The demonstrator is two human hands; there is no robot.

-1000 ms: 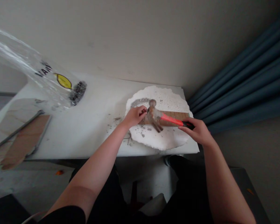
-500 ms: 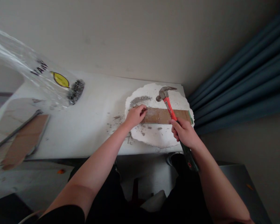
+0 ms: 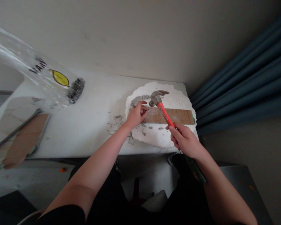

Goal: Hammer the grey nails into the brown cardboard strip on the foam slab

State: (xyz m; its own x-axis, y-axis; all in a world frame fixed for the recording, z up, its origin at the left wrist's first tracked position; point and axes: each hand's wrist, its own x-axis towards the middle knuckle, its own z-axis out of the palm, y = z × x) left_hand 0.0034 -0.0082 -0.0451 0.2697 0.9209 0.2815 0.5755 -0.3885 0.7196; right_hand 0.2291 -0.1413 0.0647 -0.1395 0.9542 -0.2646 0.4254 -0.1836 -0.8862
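My right hand (image 3: 184,140) grips a claw hammer (image 3: 165,114) by its red and dark handle. The steel head hangs just above the left end of a brown wooden strip (image 3: 178,116). The strip lies on a ragged white foam pad (image 3: 154,137). My left hand (image 3: 135,115) rests at the strip's left end, thumb and forefinger pinched on a small nail right beside the hammer head. The nail itself is barely visible. A grey heap of small nails (image 3: 138,100) sits on the pad behind my left hand.
The pad lies on the right end of a white table (image 3: 91,122) against a wall. A clear plastic bag (image 3: 37,75) hangs at the left. Wooden boards (image 3: 23,140) lie at the table's left edge. Blue curtains (image 3: 243,81) hang at the right. Grey bits litter the table.
A second ago the hammer was blurred low over the strip. It then rose with its head farther back, and now the head has come down toward my left fingers.
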